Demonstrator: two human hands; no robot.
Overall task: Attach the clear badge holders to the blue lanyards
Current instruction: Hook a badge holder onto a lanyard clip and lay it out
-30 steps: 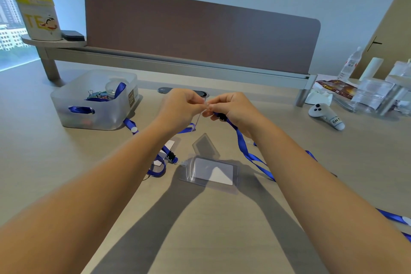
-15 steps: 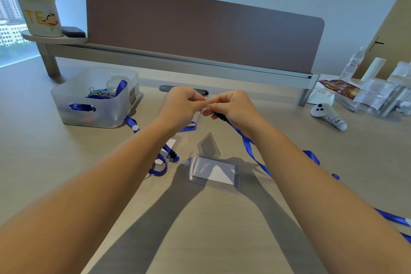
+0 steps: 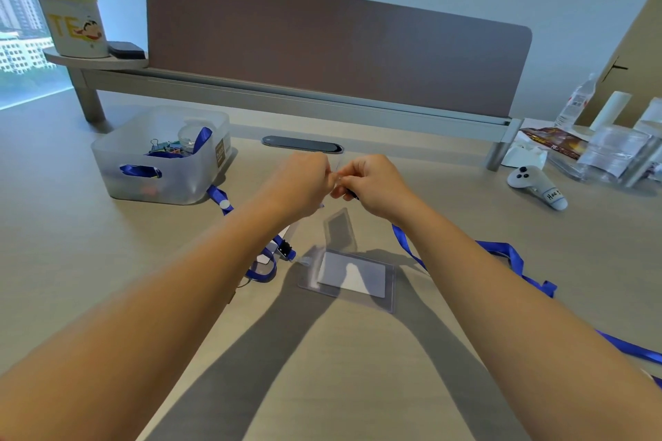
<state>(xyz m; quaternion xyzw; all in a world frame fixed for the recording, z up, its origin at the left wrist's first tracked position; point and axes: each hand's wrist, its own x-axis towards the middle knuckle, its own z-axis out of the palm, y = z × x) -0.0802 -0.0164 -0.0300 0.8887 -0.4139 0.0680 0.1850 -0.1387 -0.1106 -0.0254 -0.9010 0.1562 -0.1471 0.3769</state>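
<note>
My left hand (image 3: 301, 183) and my right hand (image 3: 372, 186) meet above the middle of the desk. The left pinches the top of a clear badge holder (image 3: 339, 225) that hangs edge-on below the fingers. The right grips the black clip end of a blue lanyard (image 3: 508, 258), whose strap trails off to the right along the desk. A second clear badge holder (image 3: 353, 277) with a white card lies flat below the hands. It is joined to another blue lanyard (image 3: 265, 270) at its left.
A translucent bin (image 3: 161, 168) with binder clips and blue lanyards stands at the left. A white controller (image 3: 537, 186), plastic packets (image 3: 616, 154) and a water bottle (image 3: 576, 102) crowd the right. A brown divider panel (image 3: 336, 43) closes the back of the desk.
Both hands stay pinched together over the same spot, with only small finger shifts. The lanyard strap near my right wrist has slipped lower behind the hand.
</note>
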